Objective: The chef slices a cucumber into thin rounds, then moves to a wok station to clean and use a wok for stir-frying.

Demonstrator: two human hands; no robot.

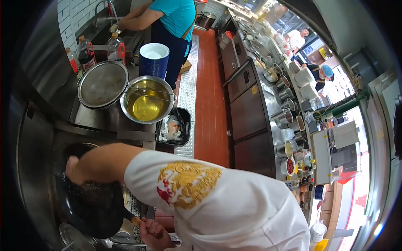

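Note:
A black wok stands tilted at the lower left, with some small bits and a wet sheen inside. My left hand is closed around its wooden handle. Across the wok's upper part reaches my right arm in a white sleeve with gold embroidery. My right hand is above the wok's far side, blurred and partly turned away, so whether it holds anything cannot be told. Beneath my left hand lies a metal utensil's shaft, and a round glass-like lid is partly hidden below the wok.
Beyond my right arm, a steel bowl of yellow oil, a covered round pan, a blue bucket and bottles crowd the counter. A bin stands beside it. A person works at the sink. Pots line the opposite counter.

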